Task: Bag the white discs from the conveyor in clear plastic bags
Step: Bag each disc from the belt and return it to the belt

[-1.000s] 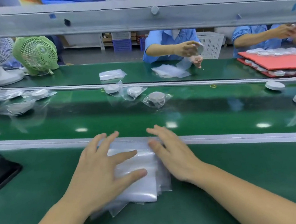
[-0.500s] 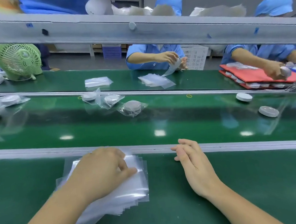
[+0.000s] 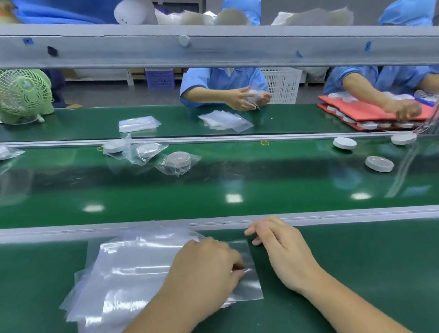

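Now, left hand (image 3: 205, 271) pinching clear bag (image 3: 250, 288) slid right off stack (image 3: 122, 279), right hand (image 3: 287, 254) relaxed

Bare green desk (image 3: 386, 270) spreads right of the right hand (image 3: 284, 251), while the stack of clear bags (image 3: 122, 279) fills its left. Past the low rail (image 3: 57, 231), the conveyor (image 3: 241, 175) lies open mid-belt between bagged discs (image 3: 177, 161) on the left and loose white discs (image 3: 379, 163) on the right; a grey beam (image 3: 227, 48) crosses overhead.

One wide-angle camera on the person's head looks forward and down, close over the near green worktop (image 3: 386, 270). It faces across the conveyor belt (image 3: 241, 175) to the far side, with a grey rail (image 3: 227, 48) crossing the upper view.
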The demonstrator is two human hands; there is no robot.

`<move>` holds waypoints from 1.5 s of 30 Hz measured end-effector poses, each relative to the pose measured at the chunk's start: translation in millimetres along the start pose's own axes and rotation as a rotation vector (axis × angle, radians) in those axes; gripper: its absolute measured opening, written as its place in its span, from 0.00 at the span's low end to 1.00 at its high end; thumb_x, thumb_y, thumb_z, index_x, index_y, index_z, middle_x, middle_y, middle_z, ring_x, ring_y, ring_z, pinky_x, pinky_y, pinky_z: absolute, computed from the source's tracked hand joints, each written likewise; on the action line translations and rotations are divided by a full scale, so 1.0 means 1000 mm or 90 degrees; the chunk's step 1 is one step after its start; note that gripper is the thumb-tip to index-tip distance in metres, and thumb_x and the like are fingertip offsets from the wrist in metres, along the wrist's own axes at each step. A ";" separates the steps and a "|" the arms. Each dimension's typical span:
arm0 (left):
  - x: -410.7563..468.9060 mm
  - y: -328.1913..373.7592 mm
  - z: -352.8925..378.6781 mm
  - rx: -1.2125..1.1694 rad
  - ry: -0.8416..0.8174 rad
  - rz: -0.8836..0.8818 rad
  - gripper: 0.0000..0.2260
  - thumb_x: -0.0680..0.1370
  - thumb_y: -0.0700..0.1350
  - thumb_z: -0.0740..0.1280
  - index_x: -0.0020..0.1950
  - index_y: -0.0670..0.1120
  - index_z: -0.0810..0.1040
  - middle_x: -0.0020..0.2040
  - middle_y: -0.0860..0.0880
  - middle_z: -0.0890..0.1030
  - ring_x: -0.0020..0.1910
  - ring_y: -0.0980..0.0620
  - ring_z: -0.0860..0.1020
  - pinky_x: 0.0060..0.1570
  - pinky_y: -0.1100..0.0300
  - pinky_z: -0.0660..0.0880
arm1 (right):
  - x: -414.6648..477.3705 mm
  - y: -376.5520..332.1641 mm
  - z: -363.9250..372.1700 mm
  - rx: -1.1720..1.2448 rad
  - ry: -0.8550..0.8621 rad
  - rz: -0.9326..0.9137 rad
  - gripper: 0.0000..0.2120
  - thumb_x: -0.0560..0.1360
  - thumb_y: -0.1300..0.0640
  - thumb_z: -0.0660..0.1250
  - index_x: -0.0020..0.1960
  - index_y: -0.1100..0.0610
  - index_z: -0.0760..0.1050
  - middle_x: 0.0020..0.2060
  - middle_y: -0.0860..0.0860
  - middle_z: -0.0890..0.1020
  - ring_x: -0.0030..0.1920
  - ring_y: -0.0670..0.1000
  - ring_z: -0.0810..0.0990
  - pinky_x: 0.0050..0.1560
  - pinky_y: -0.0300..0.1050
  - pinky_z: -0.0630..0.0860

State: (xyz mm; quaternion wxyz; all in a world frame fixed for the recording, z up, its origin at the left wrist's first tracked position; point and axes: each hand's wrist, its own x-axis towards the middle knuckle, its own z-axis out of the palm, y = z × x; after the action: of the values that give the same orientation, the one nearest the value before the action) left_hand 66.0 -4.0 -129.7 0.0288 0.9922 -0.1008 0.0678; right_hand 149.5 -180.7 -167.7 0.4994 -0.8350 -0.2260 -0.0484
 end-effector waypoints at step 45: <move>-0.081 -0.118 -0.017 0.038 -0.035 -0.370 0.40 0.63 0.85 0.34 0.75 0.77 0.48 0.83 0.55 0.45 0.81 0.45 0.39 0.76 0.37 0.37 | -0.026 -0.023 0.008 -0.066 -0.103 -0.036 0.08 0.78 0.43 0.68 0.55 0.36 0.82 0.52 0.31 0.82 0.59 0.38 0.76 0.57 0.30 0.70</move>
State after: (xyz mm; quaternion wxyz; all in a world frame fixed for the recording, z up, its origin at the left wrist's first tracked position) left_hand 9.2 129.0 -129.4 0.0154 0.9814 0.1888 0.0324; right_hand 115.5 -172.7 -160.5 0.4338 -0.8544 -0.2861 -0.0064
